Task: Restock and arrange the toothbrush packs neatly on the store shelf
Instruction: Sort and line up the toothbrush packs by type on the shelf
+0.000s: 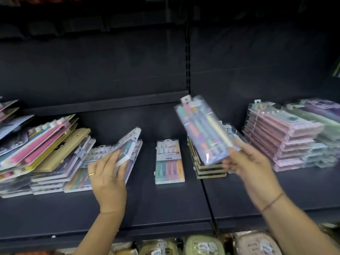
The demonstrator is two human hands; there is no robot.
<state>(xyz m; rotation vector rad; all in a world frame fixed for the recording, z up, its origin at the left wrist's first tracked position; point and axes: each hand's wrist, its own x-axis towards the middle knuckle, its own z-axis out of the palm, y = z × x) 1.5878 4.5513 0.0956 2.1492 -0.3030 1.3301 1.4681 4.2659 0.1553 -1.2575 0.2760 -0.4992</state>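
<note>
My right hand (246, 162) grips the lower end of a clear pack of pastel toothbrushes (202, 131), held tilted in the air above a low stack of packs (209, 172). My left hand (108, 172), with a gold ring, holds a tilted pack (127, 146) lifted off a leaning row of packs (88, 168). A single pack (169, 161) lies flat on the dark shelf (147, 203) between my hands.
A messy pile of pink, yellow and tan packs (42, 150) fills the left. Tall neat stacks of pink (281, 142) and green packs (320, 129) stand at the right. Pouches (204, 244) sit on the lower shelf under the front edge.
</note>
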